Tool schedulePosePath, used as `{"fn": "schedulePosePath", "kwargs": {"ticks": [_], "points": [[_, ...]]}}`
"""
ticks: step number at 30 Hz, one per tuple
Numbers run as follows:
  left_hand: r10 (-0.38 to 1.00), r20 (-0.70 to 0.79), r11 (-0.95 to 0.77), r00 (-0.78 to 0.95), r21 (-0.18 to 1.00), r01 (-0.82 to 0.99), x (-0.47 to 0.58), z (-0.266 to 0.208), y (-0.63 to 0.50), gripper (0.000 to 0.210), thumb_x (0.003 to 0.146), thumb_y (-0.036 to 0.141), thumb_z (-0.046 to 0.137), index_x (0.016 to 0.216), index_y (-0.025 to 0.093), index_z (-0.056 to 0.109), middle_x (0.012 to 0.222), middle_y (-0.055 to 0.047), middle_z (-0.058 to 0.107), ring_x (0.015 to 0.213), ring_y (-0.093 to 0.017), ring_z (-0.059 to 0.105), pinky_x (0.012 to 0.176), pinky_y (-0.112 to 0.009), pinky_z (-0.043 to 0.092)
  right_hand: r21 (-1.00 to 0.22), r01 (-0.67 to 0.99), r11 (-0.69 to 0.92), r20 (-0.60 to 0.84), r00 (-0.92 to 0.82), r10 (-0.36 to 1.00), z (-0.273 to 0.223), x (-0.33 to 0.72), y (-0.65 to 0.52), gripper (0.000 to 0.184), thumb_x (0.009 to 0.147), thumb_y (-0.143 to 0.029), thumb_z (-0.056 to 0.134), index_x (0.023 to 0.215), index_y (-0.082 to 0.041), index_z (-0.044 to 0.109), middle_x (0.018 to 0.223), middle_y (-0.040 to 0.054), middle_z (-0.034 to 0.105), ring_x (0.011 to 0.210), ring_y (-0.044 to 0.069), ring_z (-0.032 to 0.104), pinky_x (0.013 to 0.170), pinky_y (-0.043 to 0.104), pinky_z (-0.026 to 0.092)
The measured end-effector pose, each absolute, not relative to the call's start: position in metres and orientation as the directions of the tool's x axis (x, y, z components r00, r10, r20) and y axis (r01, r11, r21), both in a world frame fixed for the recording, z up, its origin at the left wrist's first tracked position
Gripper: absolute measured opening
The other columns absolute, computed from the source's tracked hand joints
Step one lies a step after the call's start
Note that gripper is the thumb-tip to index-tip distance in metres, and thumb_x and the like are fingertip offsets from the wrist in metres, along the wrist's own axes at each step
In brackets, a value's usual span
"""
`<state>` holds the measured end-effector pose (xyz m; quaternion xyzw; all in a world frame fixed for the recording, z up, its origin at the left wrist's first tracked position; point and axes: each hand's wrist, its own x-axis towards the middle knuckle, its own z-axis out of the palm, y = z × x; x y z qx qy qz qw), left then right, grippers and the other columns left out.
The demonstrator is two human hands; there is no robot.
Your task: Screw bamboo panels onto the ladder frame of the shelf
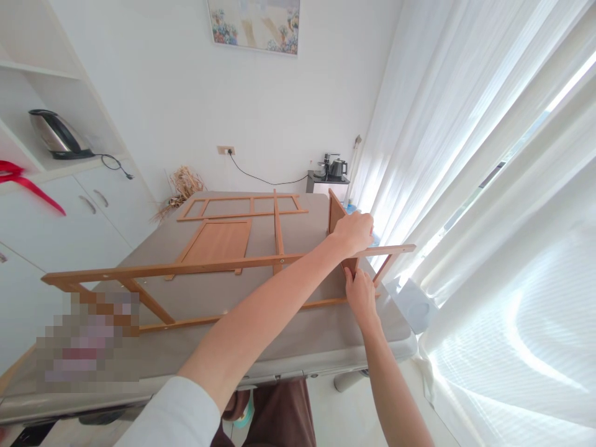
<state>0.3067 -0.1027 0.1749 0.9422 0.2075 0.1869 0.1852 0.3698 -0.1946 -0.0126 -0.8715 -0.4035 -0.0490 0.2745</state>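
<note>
Wooden panel (336, 212) partly vanishes behind left hand (354, 232) and right hand (361, 295), fingers clamped on it.

The left hand (354, 231) was closed on the upper part of a panel (336, 210), and the right hand (362, 293) gripped the same panel lower, at its near end. The upper rail (186, 269) of a wooden frame (147, 302) passed between the two hands; this frame stood on its side along the near part of the table (261, 237). A bar (278, 226) reached from this rail toward the far side. Behind the rail, a second panel (218, 242) lay flat, and farther away a second frame (242, 215) lay flat also. A kettle (58, 133) stood at left, and a white curtain (419, 112) hung at right.
</note>
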Motion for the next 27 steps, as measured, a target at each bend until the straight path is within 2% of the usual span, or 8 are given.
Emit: {"fn": "schedulePosePath", "kwargs": {"ticks": [3, 5, 11, 14, 16, 19, 23, 27], "points": [[0.421, 0.256, -0.839, 0.87, 0.475, 0.266, 0.315, 0.177, -0.095, 0.007, 0.073, 0.012, 0.07, 0.075, 0.017, 0.066, 0.087, -0.01, 0.07, 0.082, -0.024, 0.068, 0.078, -0.033, 0.053, -0.471, 0.74, -0.48, 0.281, 0.642, 0.713, 0.004, 0.371, -0.223, 0.037, 0.097, -0.048, 0.045, 0.105, -0.017, 0.064, 0.081, 0.0095, 0.068, 0.077, 0.024, 0.065, 0.068, 0.032, 0.041], [0.398, 0.234, -0.816, 0.887, 0.531, 0.227, 0.321, 0.178, -0.091, 0.01, 0.07, 0.011, 0.072, 0.074, 0.018, 0.066, 0.084, -0.008, 0.071, 0.077, -0.021, 0.068, 0.076, -0.031, 0.053, -0.572, 0.698, -0.431, 0.274, 0.657, 0.702, 0.021, 0.377, -0.249, 0.039, 0.093, -0.053, 0.049, 0.106, -0.019, 0.064, 0.078, 0.0063, 0.068, 0.074, 0.022, 0.064, 0.071, 0.032, 0.042], [0.273, 0.183, -0.779, 0.944, 0.618, 0.106, 0.338, 0.177, -0.086, 0.016, 0.075, 0.007, 0.061, 0.084, 0.019, 0.065, 0.074, -0.003, 0.072, 0.066, -0.016, 0.068, 0.065, -0.025, 0.05, -0.733, 0.583, -0.35, 0.314, 0.747, 0.586, 0.083, 0.412, -0.293, 0.042, 0.091, -0.053, 0.047, 0.112, -0.022, 0.065, 0.07, 0.0002, 0.063, 0.058, 0.016, 0.053, 0.061, 0.029, 0.039], [0.235, 0.192, -0.765, 0.953, 0.641, 0.06, 0.339, 0.173, -0.086, 0.016, 0.078, 0.008, 0.058, 0.087, 0.02, 0.064, 0.072, -0.002, 0.073, 0.064, -0.016, 0.069, 0.066, -0.026, 0.05, -0.646, 0.682, -0.343, 0.502, 0.718, 0.482, 0.113, 0.432, -0.279, 0.037, 0.089, -0.051, 0.053, 0.103, -0.021, 0.071, 0.067, -0.0006, 0.058, 0.062, 0.015, 0.051, 0.066, 0.029, 0.038], [0.235, 0.205, -0.75, 0.95, 0.66, 0.043, 0.337, 0.171, -0.085, 0.016, 0.079, 0.009, 0.057, 0.089, 0.02, 0.063, 0.07, -0.002, 0.073, 0.063, -0.016, 0.069, 0.067, -0.027, 0.05, -0.538, 0.776, -0.329, 0.583, 0.625, 0.519, 0.133, 0.444, -0.261, 0.034, 0.087, -0.048, 0.055, 0.094, -0.021, 0.074, 0.068, -0.0006, 0.055, 0.063, 0.014, 0.049, 0.067, 0.028, 0.037], [0.243, 0.2, -0.727, 0.949, 0.686, 0.042, 0.333, 0.169, -0.083, 0.021, 0.085, 0.013, 0.054, 0.103, 0.021, 0.06, 0.075, -0.002, 0.074, 0.061, -0.017, 0.069, 0.066, -0.027, 0.051, -0.42, 0.853, -0.309, 0.51, 0.503, 0.698, 0.161, 0.46, -0.233, 0.03, 0.085, -0.039, 0.055, 0.096, -0.022, 0.077, 0.062, -0.0032, 0.048, 0.059, 0.012, 0.042, 0.065, 0.028, 0.034], [0.294, 0.132, -0.701, 0.947, 0.703, 0.119, 0.33, 0.17, -0.082, 0.023, 0.092, 0.018, 0.05, 0.114, 0.021, 0.047, 0.087, -0.005, 0.076, 0.069, -0.017, 0.071, 0.067, -0.027, 0.051, -0.361, 0.893, -0.269, 0.261, 0.374, 0.89, 0.187, 0.473, -0.214, 0.033, 0.082, -0.041, 0.058, 0.101, -0.023, 0.078, 0.057, -0.0054, 0.041, 0.055, 0.01, 0.036, 0.059, 0.027, 0.028], [0.268, 0.073, -0.701, 0.961, 0.699, 0.142, 0.331, 0.171, -0.08, 0.013, 0.098, 0.025, 0.043, 0.11, 0.022, 0.041, 0.1, -0.006, 0.075, 0.077, -0.015, 0.072, 0.07, -0.027, 0.051, -0.351, 0.904, -0.243, 0.137, 0.307, 0.942, 0.195, 0.473, -0.214, 0.035, 0.083, -0.051, 0.059, 0.096, -0.024, 0.078, 0.063, -0.0036, 0.047, 0.057, 0.01, 0.038, 0.057, 0.026, 0.027]]}}
